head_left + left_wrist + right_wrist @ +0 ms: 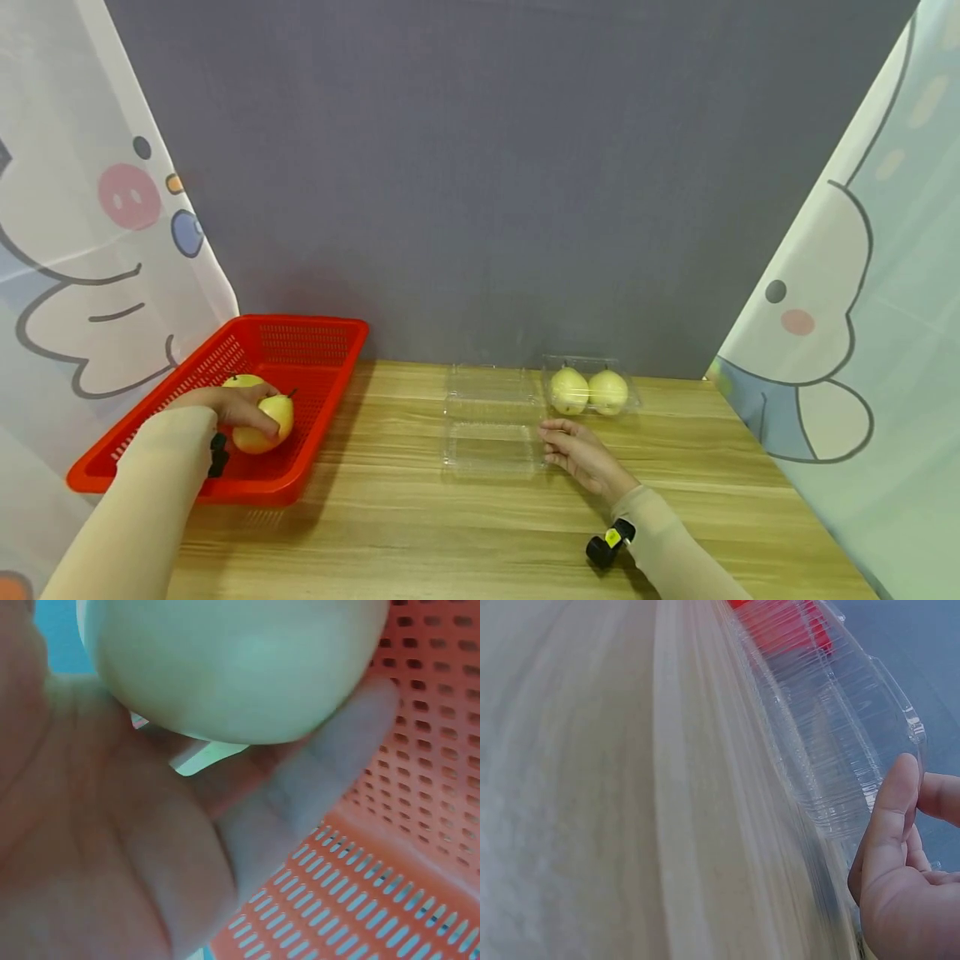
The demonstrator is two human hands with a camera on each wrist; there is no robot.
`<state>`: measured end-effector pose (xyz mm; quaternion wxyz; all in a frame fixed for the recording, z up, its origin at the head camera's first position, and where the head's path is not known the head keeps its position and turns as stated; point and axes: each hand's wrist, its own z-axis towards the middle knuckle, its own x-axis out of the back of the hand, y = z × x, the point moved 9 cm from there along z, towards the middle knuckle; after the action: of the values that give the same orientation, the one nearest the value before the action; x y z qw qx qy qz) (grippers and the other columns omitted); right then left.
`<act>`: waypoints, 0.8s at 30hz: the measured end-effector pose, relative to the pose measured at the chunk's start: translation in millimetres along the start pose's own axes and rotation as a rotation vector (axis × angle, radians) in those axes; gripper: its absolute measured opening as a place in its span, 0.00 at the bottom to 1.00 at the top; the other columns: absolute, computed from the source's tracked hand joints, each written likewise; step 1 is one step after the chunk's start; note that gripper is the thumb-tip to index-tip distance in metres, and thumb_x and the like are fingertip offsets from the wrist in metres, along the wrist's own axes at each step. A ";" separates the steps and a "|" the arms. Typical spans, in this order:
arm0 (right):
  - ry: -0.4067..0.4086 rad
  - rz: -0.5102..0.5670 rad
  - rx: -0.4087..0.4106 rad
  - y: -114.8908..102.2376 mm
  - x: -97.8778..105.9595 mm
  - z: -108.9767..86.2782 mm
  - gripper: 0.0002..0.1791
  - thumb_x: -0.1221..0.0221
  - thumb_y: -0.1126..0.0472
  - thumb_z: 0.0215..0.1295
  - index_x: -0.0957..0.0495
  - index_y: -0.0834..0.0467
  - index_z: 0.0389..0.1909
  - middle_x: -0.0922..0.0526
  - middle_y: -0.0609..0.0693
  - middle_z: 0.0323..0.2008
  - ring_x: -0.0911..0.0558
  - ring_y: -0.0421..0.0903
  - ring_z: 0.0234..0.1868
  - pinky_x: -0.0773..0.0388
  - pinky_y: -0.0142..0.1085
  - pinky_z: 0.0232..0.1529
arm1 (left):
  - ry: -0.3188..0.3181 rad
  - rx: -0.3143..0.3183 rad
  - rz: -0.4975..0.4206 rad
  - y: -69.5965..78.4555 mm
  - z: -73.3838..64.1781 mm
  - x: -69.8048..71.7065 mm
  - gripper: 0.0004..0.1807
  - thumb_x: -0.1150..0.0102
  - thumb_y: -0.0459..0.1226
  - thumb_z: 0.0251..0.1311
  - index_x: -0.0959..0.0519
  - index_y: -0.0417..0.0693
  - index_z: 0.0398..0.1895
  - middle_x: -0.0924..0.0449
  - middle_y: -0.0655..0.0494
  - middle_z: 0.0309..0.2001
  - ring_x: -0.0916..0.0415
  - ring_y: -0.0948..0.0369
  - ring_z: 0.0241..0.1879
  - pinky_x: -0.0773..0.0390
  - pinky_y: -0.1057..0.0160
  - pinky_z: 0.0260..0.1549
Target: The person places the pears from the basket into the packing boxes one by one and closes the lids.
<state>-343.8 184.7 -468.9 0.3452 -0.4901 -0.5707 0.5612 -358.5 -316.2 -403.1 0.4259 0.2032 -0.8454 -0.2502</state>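
Observation:
My left hand (234, 406) reaches into the red basket (358, 367) and grips a yellow pear (257, 440) with a dark stem. In the left wrist view this pear (240, 667) sits against the fingers, above the palm. Another yellow pear (242, 381) lies partly hidden behind the hand. My right hand (583, 457) pinches the right edge of an open clear plastic clamshell box (491, 450) between thumb and fingers. The right wrist view shows thumb and fingertips meeting at the rim of the box (832, 742).
Behind the right hand stands a second clear box (626, 403) with two pears (569, 391) inside. All of it rests on a wooden table (390, 533). A grey panel (480, 183) rises at the back, with printed cloths (900, 350) on both sides.

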 end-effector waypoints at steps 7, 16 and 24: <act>-0.008 0.003 0.000 -0.7 0.7 0.6 0.22 0.45 0.64 0.75 0.38 0.73 0.60 0.25 0.53 0.42 0.23 0.39 0.34 0.20 0.29 0.37 | 0.049 -0.054 -0.026 10.7 -2.5 8.1 0.35 0.34 0.38 0.54 0.42 0.37 0.60 0.33 0.43 0.43 0.28 0.52 0.37 0.17 0.54 0.33; -0.013 0.005 -0.001 -0.7 0.6 0.9 0.21 0.45 0.64 0.76 0.38 0.72 0.60 0.26 0.52 0.41 0.24 0.39 0.34 0.20 0.29 0.38 | 0.106 -0.241 -0.093 30.0 -7.9 17.5 0.41 0.39 0.43 0.57 0.47 0.31 0.66 0.31 0.44 0.47 0.28 0.51 0.41 0.17 0.52 0.37; -0.007 0.012 0.002 -1.1 0.0 -1.0 0.17 0.46 0.65 0.75 0.35 0.71 0.57 0.25 0.53 0.41 0.24 0.39 0.34 0.20 0.29 0.37 | 0.209 -0.356 -0.047 47.9 -16.4 27.5 0.40 0.39 0.44 0.59 0.43 0.33 0.68 0.29 0.46 0.47 0.29 0.51 0.45 0.19 0.54 0.38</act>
<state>-343.0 185.1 -467.7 0.3402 -0.4914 -0.5684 0.5654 -366.5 -297.7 -349.1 0.5347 0.1694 -0.7340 -0.3829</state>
